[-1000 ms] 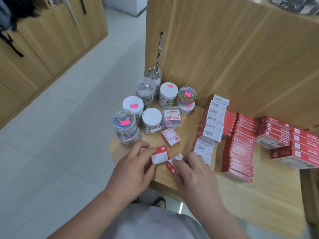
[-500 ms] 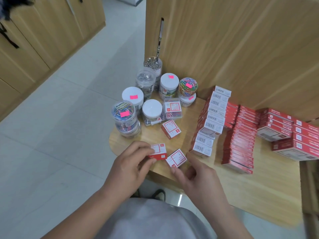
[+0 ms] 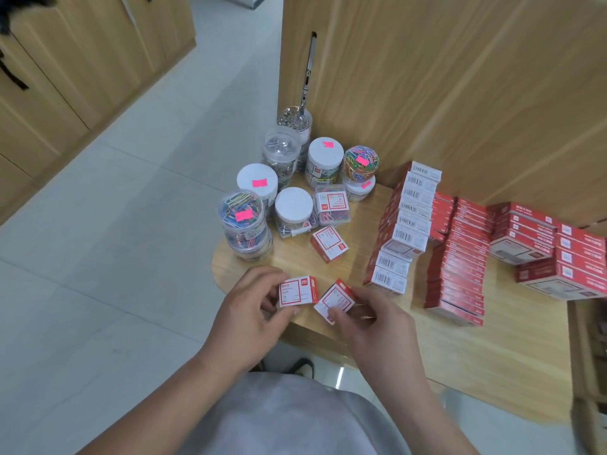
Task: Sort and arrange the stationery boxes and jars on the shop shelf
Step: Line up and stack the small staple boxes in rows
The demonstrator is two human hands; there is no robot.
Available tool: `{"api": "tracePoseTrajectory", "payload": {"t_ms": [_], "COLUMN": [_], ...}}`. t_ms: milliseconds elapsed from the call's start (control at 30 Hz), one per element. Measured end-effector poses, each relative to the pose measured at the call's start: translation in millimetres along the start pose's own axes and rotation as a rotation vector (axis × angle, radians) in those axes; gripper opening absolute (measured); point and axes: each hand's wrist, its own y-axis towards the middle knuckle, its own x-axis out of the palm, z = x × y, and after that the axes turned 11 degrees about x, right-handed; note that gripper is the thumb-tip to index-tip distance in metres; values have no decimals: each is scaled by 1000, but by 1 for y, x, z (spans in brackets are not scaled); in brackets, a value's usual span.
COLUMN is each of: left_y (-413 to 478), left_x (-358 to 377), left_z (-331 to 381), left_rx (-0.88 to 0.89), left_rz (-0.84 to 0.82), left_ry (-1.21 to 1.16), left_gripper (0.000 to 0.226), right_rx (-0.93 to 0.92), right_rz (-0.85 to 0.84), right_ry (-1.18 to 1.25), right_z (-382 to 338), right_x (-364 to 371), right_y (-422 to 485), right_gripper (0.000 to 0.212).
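1. Since a second ago both little boxes have turned in my fingers. The left one showed a blank white face then and the right one stood edge-on; now both show their printed labels upward.
2. My left hand (image 3: 249, 320) pinches a small red-and-white cardboard box (image 3: 297, 290), with the thumb at its near edge and the fingertips curled at its left side.
3. My right hand (image 3: 374, 330) pinches a second red-and-white box (image 3: 335, 298), which is turned like a diamond, with my thumb at its near corner.
4. Both boxes are at the front of the light wooden shelf (image 3: 460, 349), near its rounded corner and just beside each other. I cannot tell whether they rest on the wood.
5. A third small box (image 3: 329, 243) of the same kind lies on the shelf beyond them, apart from both hands.
6. Behind it stands a cluster of jars. These include a clear plastic jar of coloured paper clips (image 3: 243, 218) with a pink sticker, a white-lidded jar (image 3: 293, 205), and a round jar of bright clips (image 3: 360, 162) near the wooden back panel (image 3: 460, 93).
7. A clear square case of clips (image 3: 331, 208) stands just beside the white-lidded jar.
8. To the right, a row of barcode-topped red boxes (image 3: 405, 221) runs toward the panel. A row of flat red boxes (image 3: 460, 257) lies beside it, and larger red box stacks (image 3: 542, 238) lie further right.
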Motion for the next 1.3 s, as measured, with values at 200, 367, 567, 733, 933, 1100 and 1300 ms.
{"api": "tracePoseTrajectory", "payload": {"t_ms": [200,367,567,733,933,1100,1300], "left_y": [11,30,48,62,69,73,78], "left_x": [-2,7,30,45,65,80,87], "left_z": [13,31,45,51,53,53,51], "left_rx": [-233,-190,-35,-8,76,45,134], "left_rz": [-17,-26,-99,-191,-211,-143,-131], "left_ry": [-91,-206,-244,-254,-219,-120,14], "left_gripper": [43,40,40,49,42,39,42], "right_rx": [31,-266,-272,-480,-425,-124,-148], "right_rz": [-41,159,278,386,473,293,-11], "right_ry": [417,292,-18,-237,-33,120,266], "right_z": [-11,-12,2,11,31,29,13], "right_x": [-25,-58,-76,-68,-69,-79,-73], "right_y": [1,8,41,57,55,40,30], "right_gripper": [33,39,45,26,34,29,27]}}
